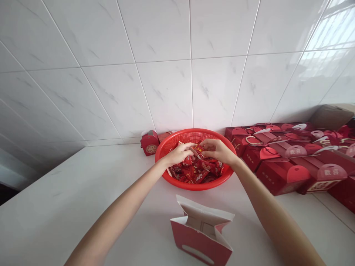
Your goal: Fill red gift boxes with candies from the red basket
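A red plastic basket (195, 187) with a perforated wall holds many small red-wrapped candies (195, 174). Both hands reach into it from the near side. My left hand (179, 153) has its fingers curled over the candies, with a red wrapper at the fingertips. My right hand (217, 149) pinches a red and gold candy packet (198, 148) close to the left fingers. Nearer to me, between my forearms, a dark red paper box (199, 236) stands on the white counter. Its top is unfolded and its pale inside shows.
Rows of closed red gift boxes (283, 173) with handles stand at the right. A small red box (150, 143) sits behind the basket's left side, near the tiled wall (166, 85). At the far right back is a brown cardboard box (331, 118).
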{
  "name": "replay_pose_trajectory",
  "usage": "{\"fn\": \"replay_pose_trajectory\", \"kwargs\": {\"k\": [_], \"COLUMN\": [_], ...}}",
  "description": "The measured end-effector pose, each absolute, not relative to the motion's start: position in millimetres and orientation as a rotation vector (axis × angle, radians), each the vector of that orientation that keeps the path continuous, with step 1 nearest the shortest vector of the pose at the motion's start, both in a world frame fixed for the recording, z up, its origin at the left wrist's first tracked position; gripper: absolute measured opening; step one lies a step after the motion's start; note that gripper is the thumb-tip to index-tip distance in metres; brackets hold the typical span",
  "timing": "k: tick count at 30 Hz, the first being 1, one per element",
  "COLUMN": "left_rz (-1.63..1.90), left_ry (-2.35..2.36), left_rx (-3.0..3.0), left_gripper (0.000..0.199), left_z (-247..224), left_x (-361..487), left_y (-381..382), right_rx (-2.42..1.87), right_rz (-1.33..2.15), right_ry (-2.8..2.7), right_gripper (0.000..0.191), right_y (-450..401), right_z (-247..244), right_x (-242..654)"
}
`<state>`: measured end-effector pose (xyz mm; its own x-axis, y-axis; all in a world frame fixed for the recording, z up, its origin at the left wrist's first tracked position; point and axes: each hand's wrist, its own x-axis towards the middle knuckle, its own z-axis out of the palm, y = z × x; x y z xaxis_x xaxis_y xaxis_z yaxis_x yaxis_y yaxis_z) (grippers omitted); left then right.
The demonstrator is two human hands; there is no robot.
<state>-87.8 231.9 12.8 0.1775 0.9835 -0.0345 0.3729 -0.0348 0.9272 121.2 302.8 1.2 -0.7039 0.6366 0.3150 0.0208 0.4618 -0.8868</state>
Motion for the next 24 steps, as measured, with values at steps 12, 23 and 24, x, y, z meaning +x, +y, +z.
{"fn": "replay_pose_trajectory", "kwargs": {"k": [12, 23, 24], "left_rz": [0.107, -0.213, -0.204], "left_ry": [1.479, 1.528, 1.516], "left_rx": [2.006, 2.126, 2.104], "left_gripper": [0.035, 0.027, 0.023], "left_z": [12, 10, 10], "left_x": [-91, -80, -80], "left_y": [228, 226, 226], "right_rx": [-0.594, -0.595, -0.596], "right_rz": [1.125, 1.081, 1.086], "right_ry": [-2.135, -2.205, -2.196], "right_gripper": [0.025, 0.022, 0.022], "right_y": [307, 307, 307], "right_z": [-4, -7, -7], "right_x": [121, 121, 120]}}
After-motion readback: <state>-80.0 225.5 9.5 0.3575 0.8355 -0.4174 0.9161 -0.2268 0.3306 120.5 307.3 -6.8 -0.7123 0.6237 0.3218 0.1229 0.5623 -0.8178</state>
